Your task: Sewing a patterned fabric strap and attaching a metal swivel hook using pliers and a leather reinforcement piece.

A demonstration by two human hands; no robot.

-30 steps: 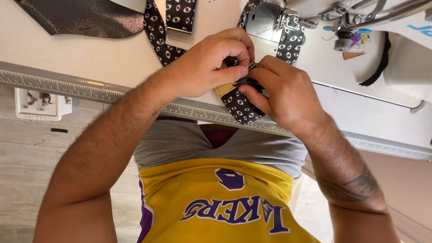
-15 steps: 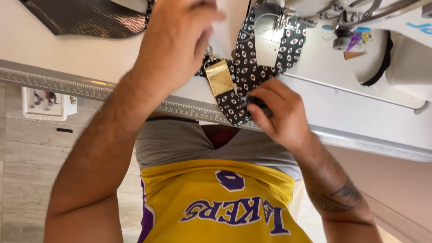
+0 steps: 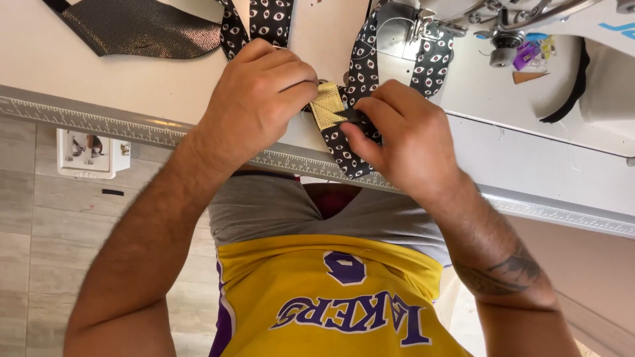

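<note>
Head view: left hand (image 3: 261, 99), right hand (image 3: 403, 135) grip patterned strap (image 3: 357, 79) tightly at table edge (image 3: 132, 129).

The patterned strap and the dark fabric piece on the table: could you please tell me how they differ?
The strap is narrow, black with a repeating white print; the fabric piece is broad and plain with a sheen. The strap is held by both hands, left and right; the fabric piece lies untouched. Both rest on the table.

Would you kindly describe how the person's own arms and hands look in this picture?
Both forearms are bare and hairy, with no sleeves, gloves, watch or rings visible. The left hand is unmarked; the arm behind the right hand carries a dark tattoo on the forearm.
</note>
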